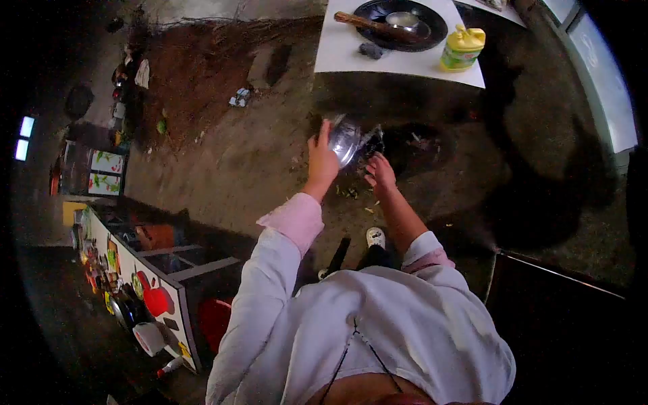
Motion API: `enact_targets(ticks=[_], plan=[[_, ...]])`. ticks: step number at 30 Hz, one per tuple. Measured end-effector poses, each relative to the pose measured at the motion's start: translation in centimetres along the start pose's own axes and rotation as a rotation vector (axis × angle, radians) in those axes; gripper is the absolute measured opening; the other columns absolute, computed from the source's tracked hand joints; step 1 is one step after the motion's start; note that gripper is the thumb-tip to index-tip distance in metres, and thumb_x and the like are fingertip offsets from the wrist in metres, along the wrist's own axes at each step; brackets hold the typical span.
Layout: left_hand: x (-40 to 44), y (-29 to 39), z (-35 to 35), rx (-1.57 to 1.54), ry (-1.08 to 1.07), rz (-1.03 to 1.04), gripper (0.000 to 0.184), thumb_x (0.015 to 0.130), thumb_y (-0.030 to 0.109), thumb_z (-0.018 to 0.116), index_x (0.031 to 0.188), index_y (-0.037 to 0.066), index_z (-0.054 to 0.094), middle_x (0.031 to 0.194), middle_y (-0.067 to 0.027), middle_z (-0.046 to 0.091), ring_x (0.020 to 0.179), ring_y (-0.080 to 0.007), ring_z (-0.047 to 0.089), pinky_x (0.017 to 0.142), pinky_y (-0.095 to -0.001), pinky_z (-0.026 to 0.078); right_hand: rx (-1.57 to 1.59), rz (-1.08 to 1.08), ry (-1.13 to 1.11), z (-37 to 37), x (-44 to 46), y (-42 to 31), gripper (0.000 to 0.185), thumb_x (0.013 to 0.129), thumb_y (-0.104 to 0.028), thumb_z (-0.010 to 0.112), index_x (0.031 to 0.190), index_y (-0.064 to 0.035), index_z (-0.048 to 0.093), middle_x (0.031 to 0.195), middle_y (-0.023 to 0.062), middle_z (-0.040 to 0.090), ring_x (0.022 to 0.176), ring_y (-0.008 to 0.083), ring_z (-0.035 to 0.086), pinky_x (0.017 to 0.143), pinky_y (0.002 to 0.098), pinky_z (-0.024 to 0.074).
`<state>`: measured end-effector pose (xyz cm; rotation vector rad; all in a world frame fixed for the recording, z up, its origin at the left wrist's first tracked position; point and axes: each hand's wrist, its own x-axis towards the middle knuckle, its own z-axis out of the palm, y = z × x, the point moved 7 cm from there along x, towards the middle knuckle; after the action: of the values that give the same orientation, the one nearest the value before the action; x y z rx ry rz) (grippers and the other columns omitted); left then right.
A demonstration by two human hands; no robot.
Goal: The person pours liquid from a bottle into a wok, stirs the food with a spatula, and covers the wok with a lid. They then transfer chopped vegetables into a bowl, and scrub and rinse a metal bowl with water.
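My left hand (322, 158) grips the side of a shiny metal bowl (345, 140), which is tilted over the floor. Just right of the bowl, a splash or clear stuff (372, 140) shows, blurred. My right hand (380, 171) is below it with its fingers curled and partly apart, and nothing can be made out in them. A dark round patch or container (422, 148) lies on the ground right of my hands.
A white table (337, 54) ahead bears a black wok (432, 34), a wooden-handled tool (364, 23), a dark lump (370, 50) and a yellow jug (463, 48). Brown debris (202, 74) covers the ground at back left. A cluttered counter (162, 297) stands at left.
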<state>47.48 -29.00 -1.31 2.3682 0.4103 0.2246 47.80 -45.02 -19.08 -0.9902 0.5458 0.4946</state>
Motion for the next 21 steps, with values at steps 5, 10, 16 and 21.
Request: enact_targets(ticks=[5,10,16,21], plan=[[-0.2,7.9,3.4,0.098,-0.223,0.454,0.046,0.083,0.017,0.048,0.127,0.016,0.036,0.120,-0.0180,0.038,0.108,-0.0349,0.042,0.088,-0.0372,0.037,0.334,0.044,-0.181,0.1,1.5,-3.1,0.039,0.085,-0.034,0.049,0.118,-0.0158,0.043,0.101,0.0024,0.054,0.087,0.0203,0.055,0.072,0.0378,0.0467],[-0.8,9.8,-0.8,-0.068,-0.226,0.739,0.043,0.080,0.012,0.048,0.120,0.027,0.043,0.124,-0.0143,0.036,0.117,-0.0341,0.034,0.096,-0.0380,0.034,-0.004,-0.142,-0.602,6.6,3.6,-9.5,0.036,0.086,-0.030,0.042,0.108,-0.0034,0.050,0.106,0.0073,0.053,0.093,0.0209,0.054,0.078,0.0319,0.0469],[0.5,-9.0,-15.8,0.024,0.153,0.080,0.041,0.085,0.020,0.043,0.125,0.028,0.037,0.127,-0.0159,0.035,0.115,-0.0314,0.039,0.091,-0.0367,0.039,-0.920,-0.119,-0.440,0.5,4.4,-5.2,0.033,0.087,-0.028,0.046,0.108,-0.0036,0.051,0.094,0.0072,0.058,0.081,0.0197,0.054,0.070,0.0339,0.0442],[-13.4,-37.8,-29.3,-0.011,0.738,-0.789,0.036,0.085,0.030,0.045,0.117,0.014,0.047,0.105,-0.0173,0.051,0.094,-0.0309,0.053,0.079,-0.0376,0.043,-1.819,-0.484,-0.473,11.5,13.6,1.6,0.034,0.087,-0.032,0.046,0.077,-0.0022,0.058,0.078,0.0063,0.057,0.066,0.0203,0.050,0.063,0.0374,0.0424]])
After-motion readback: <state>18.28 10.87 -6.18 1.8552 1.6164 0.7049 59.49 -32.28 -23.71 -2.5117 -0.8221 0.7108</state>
